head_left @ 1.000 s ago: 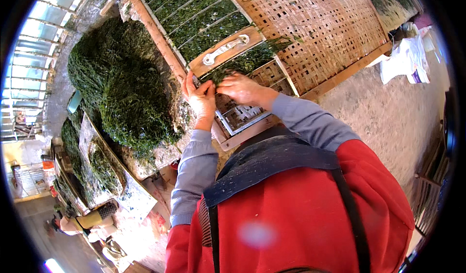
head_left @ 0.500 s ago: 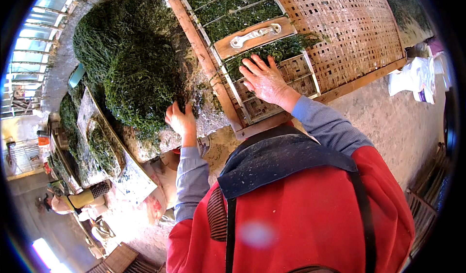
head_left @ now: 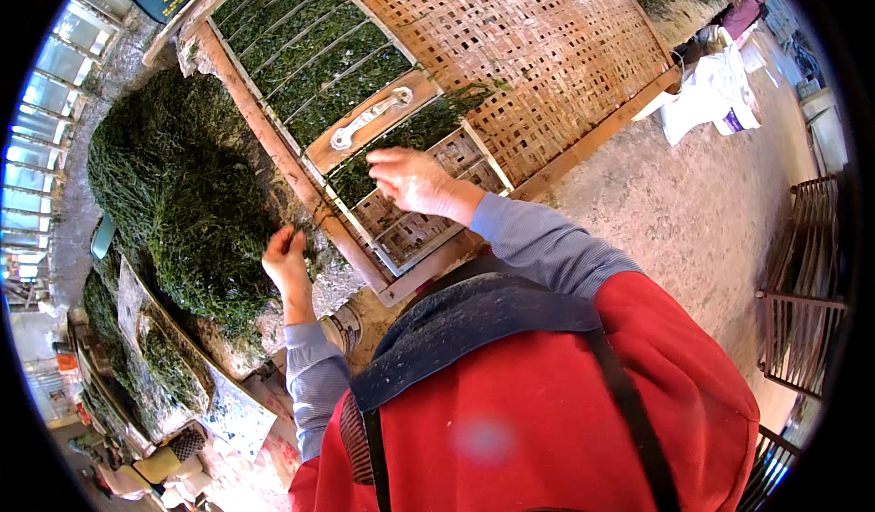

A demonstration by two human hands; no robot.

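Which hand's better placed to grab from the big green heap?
Probably the left hand: it's close beside the green heap, while the right hand is farther off, over the slatted frame.

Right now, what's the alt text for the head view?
A person's right hand is over a slatted frame partly filled with dark-green strands, on a woven mat; the left hand is beside a large green heap. A wooden block with a handle lies across the frame.

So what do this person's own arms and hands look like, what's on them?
The left hand and right hand are bare, without gloves. Grey-blue sleeves with fine stripes cover most of both forearms; a loose red top covers the upper arms.
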